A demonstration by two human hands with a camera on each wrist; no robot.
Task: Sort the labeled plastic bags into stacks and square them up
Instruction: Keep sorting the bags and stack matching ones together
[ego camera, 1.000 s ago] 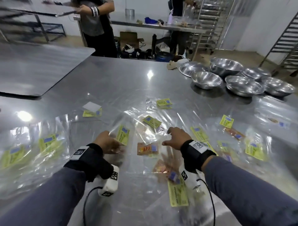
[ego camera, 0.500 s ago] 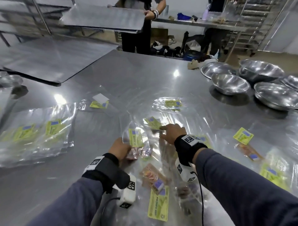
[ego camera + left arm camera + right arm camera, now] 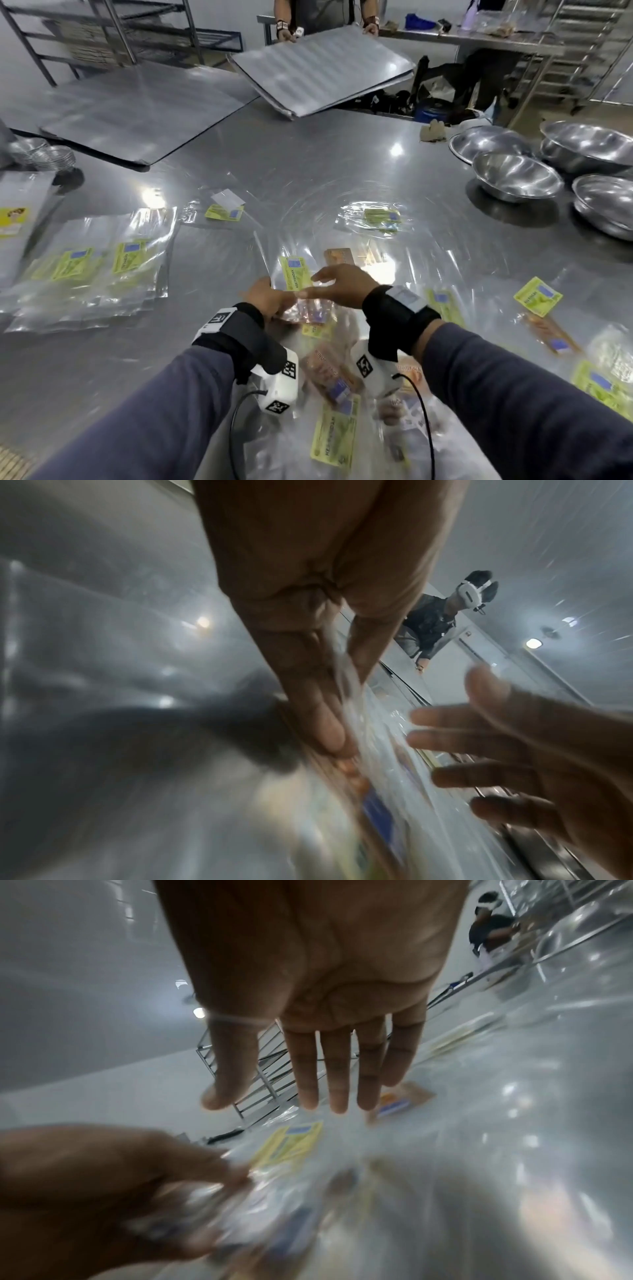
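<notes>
The steel worktop (image 3: 308, 161) is carrying everything, with a stack of green-labelled bags (image 3: 96, 270) lying toward its left edge and loose bags scattered along the near edge. I am pinching a clear bag with a green label (image 3: 295, 274) in my left hand (image 3: 269, 298), just above the near-middle, while my right hand (image 3: 342, 286) is hovering beside it, fingers straight and holding nothing.

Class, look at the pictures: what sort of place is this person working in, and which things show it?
Probably a food production or packing kitchen. The work surface is a large stainless steel table, steel mixing bowls stand on it, tall tray racks line the back, and labeled plastic bags lie in stacks.
</notes>
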